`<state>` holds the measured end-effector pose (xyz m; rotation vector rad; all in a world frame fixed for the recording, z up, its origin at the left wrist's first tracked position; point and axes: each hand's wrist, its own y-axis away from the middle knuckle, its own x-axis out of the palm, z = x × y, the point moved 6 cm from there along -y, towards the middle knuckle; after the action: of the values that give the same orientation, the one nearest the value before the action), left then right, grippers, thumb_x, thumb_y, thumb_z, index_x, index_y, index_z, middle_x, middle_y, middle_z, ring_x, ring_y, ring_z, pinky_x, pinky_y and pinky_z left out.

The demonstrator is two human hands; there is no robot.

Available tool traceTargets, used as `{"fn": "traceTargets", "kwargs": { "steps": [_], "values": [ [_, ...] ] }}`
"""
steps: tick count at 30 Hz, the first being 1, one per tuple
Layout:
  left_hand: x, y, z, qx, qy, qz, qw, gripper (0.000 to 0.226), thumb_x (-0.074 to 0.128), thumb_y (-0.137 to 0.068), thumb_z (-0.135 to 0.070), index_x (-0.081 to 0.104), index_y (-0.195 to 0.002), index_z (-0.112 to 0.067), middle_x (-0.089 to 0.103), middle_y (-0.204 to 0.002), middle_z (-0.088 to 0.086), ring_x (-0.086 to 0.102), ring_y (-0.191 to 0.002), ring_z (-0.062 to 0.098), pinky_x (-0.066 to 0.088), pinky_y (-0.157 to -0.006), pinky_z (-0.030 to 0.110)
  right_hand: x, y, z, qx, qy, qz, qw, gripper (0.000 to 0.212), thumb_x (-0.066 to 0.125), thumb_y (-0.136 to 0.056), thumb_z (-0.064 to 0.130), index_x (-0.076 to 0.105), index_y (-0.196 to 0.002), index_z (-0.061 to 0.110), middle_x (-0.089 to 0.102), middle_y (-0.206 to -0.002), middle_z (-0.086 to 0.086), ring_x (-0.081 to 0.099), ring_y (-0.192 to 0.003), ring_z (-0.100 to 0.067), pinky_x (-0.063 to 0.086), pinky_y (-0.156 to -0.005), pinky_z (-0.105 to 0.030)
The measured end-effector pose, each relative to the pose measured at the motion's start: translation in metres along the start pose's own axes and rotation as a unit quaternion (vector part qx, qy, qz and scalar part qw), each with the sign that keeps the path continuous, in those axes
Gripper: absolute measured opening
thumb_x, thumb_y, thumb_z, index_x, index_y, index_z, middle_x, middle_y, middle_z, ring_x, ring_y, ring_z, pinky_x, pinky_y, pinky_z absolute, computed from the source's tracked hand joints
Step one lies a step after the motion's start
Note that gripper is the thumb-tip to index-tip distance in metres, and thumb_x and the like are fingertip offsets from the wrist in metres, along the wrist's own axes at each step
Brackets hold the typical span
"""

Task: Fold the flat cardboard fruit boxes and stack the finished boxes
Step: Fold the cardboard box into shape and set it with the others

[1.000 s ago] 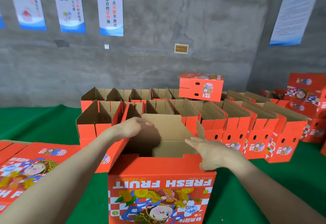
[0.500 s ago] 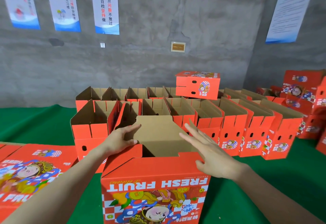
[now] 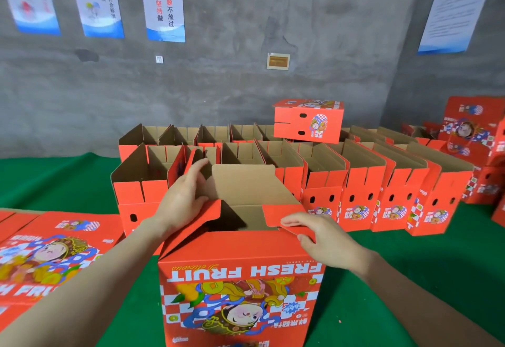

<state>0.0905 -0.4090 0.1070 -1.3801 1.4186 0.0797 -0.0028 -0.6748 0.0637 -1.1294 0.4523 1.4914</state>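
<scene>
At lower left lies one flat printed sheet (image 3: 49, 253). The left hand (image 3: 183, 202) grips the left flap (image 3: 203, 219) of the centre box (image 3: 240, 292); the right hand (image 3: 325, 240) pinches its right flap (image 3: 284, 217). Upper right, one closed box (image 3: 308, 121) sits on open ones.

"FRESH FRUIT" stands upside down on the red box (image 3: 240, 292); wall poster (image 3: 163, 2) reads "质量自检坚持做".
</scene>
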Motion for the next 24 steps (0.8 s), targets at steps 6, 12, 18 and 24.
{"fn": "traceTargets", "kwargs": {
  "steps": [6,12,18,24],
  "values": [
    [-0.005,0.007,-0.005,0.013,0.021,0.009,1.000,0.037,0.075,-0.076,-0.007,0.050,-0.103,-0.016,0.058,-0.098,0.000,0.057,-0.092,0.020,0.048,-0.079,0.032,0.005,0.005,0.000,-0.012,-0.024,-0.037,0.999,0.022,0.060,-0.091,0.014,0.068,-0.109,0.023,0.062,-0.113,0.022,0.052,-0.114,0.006,0.036,-0.102,-0.015],
    [0.016,0.019,-0.001,-0.020,0.044,0.144,0.988,0.056,0.076,-0.077,-0.012,0.041,-0.118,-0.026,0.060,-0.111,-0.005,0.057,-0.104,0.012,0.048,-0.092,0.029,0.003,0.006,0.006,-0.029,-0.049,-0.084,0.995,0.018,0.066,-0.085,0.007,0.071,-0.093,0.022,0.066,-0.103,0.019,0.055,-0.105,0.008,0.040,-0.096,-0.016],
    [0.002,0.031,-0.009,-0.071,0.257,0.125,0.956,0.061,0.041,-0.089,-0.063,0.077,-0.089,-0.014,0.070,-0.105,-0.007,0.060,-0.103,0.002,0.040,-0.090,0.014,-0.002,0.014,0.005,-0.014,-0.062,-0.115,0.991,0.016,0.066,-0.084,0.006,0.066,-0.084,0.022,0.069,-0.094,0.012,0.060,-0.095,0.001,0.044,-0.087,-0.016],
    [0.017,0.030,-0.001,-0.080,0.086,0.224,0.967,0.038,0.073,-0.072,-0.052,0.061,-0.092,-0.021,0.063,-0.108,-0.003,0.058,-0.107,0.017,0.044,-0.095,0.035,-0.019,0.001,0.015,0.004,-0.135,-0.180,0.974,0.017,0.057,-0.092,0.013,0.060,-0.082,0.027,0.059,-0.092,0.009,0.057,-0.087,-0.005,0.047,-0.077,-0.022]
  ]
}}
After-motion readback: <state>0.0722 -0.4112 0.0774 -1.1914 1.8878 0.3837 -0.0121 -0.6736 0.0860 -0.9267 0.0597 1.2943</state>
